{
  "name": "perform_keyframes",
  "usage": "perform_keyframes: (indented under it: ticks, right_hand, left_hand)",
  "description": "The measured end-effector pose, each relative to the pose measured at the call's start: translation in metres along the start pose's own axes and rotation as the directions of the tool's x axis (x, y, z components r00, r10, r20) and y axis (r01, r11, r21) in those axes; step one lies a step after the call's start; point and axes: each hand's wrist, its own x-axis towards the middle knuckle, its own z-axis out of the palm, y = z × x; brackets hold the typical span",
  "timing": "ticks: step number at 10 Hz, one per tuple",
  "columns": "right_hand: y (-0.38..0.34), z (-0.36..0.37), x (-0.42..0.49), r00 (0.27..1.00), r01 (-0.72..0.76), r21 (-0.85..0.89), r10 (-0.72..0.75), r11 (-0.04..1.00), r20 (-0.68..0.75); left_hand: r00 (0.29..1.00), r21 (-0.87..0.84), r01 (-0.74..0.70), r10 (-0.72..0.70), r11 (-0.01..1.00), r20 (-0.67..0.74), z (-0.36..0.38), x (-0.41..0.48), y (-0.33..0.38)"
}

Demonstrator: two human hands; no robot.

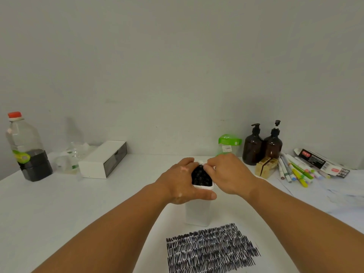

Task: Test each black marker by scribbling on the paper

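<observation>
**Both hands on the box of black markers**

A tall white box (198, 213) stands upright on the paper (177, 229), at the middle of the table (98, 194) and just beyond a dense block of black scribbles (212, 251). Its open top is packed with black markers (201, 177) standing on end, so only their round dark ends show, close together in rows.

The left hand (181, 182) grips the box near the rim, with the thumb lying across the near face and the fingers wrapped round the left side. The right hand (230, 174) reaches over from the other side, its fingertips curled and pinching a small white tab (203, 163) at the far rim. Whether that tab belongs to the box cannot be told.

Along the wall stand a bottle (27, 150) with a red cap and dark liquid, a white drawer case (102, 159), a green-lidded jar (229, 143) and two brown pump bottles (253, 146). A heap of coloured pens (295, 172) lies to the right.
</observation>
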Motion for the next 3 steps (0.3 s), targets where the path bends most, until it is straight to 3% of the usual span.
perform_keyframes:
  ticks: [1,3]
  right_hand:
    - [0.002,-0.002,-0.004,0.997,0.017,0.031,-0.019,0.999,0.081]
    - [0.02,-0.016,-0.04,0.968,-0.102,0.348,0.174,0.932,-0.18]
  left_hand:
    - [1.0,-0.028,-0.002,0.002,1.0,0.006,0.001,-0.004,0.002]
    - [0.998,-0.143,-0.01,0.001,0.99,-0.064,-0.016,-0.029,0.004]
